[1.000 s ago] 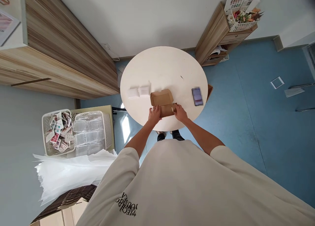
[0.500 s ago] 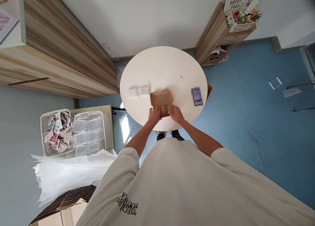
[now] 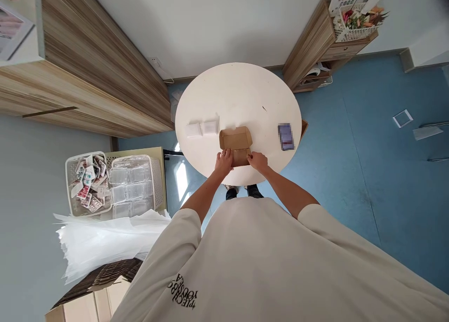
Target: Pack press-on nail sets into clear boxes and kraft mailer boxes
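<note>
A small brown cardboard box (image 3: pixel 235 138) lies near the front edge of the round white table (image 3: pixel 242 88), its lid raised toward the far side. My left hand (image 3: pixel 223 163) grips the box's left side, fingers bent over the wall. At the opposite side, my right hand (image 3: pixel 258 161) pinches the right wall with fingers closed. The box's tray looks bare inside, as far as it shows between my hands. Two white wrapped packets, the nearer one (image 3: pixel 210 127) and its neighbour (image 3: pixel 194 129), rest left of the box.
A pixelated purple item (image 3: pixel 286 136) lies at the table's right. To the left stand a basket of small cards (image 3: pixel 87 186) and a basket of clear plastic boxes (image 3: pixel 131 184), with white sheets (image 3: pixel 112 240) below. Wooden cabinets (image 3: pixel 105 55) flank the left; a shelf unit (image 3: pixel 312 46) stands back right.
My right hand has shifted from the box's right flap to its outer right wall, and that flap now stands up less over the tray. The whole view has slid slightly.
</note>
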Tool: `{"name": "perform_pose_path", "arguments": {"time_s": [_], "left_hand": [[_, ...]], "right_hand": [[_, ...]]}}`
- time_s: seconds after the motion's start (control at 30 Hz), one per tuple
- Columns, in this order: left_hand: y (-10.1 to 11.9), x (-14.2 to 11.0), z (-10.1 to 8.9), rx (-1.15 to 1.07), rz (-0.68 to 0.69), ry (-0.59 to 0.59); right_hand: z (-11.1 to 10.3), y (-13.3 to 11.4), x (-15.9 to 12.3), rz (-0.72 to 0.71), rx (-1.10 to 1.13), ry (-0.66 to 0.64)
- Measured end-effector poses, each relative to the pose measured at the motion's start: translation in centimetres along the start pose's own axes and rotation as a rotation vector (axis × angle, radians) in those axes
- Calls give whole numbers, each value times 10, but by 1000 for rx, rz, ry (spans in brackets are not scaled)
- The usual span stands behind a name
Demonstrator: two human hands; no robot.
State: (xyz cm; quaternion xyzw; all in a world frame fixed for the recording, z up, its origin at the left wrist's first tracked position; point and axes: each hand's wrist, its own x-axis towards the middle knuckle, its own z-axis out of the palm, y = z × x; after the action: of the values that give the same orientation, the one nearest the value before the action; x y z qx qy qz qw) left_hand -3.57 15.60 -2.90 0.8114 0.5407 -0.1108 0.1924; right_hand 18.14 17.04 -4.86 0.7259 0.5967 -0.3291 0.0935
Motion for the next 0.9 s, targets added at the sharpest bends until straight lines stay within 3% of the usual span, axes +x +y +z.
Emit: {"name": "perform_pose_path", "arguments": {"time_s": [0.23, 0.43, 0.6, 0.7, 0.9], "left_hand": [[-1, 0, 1, -39, 0, 8], [0, -1, -1, -41, -9, 19], [-3, -3, -1, -60, 9, 11], [-7, -5, 0, -75, -12, 20], [-11, -8, 6, -109, -36, 49]], "right_hand": [[3, -8, 4, -9, -136, 32], [2, -1, -6, -64, -119, 21], [-2, 1, -24, -306, -153, 194], [-10, -11, -25, -438, -145, 219], [-40, -54, 9, -499, -110, 231]]}}
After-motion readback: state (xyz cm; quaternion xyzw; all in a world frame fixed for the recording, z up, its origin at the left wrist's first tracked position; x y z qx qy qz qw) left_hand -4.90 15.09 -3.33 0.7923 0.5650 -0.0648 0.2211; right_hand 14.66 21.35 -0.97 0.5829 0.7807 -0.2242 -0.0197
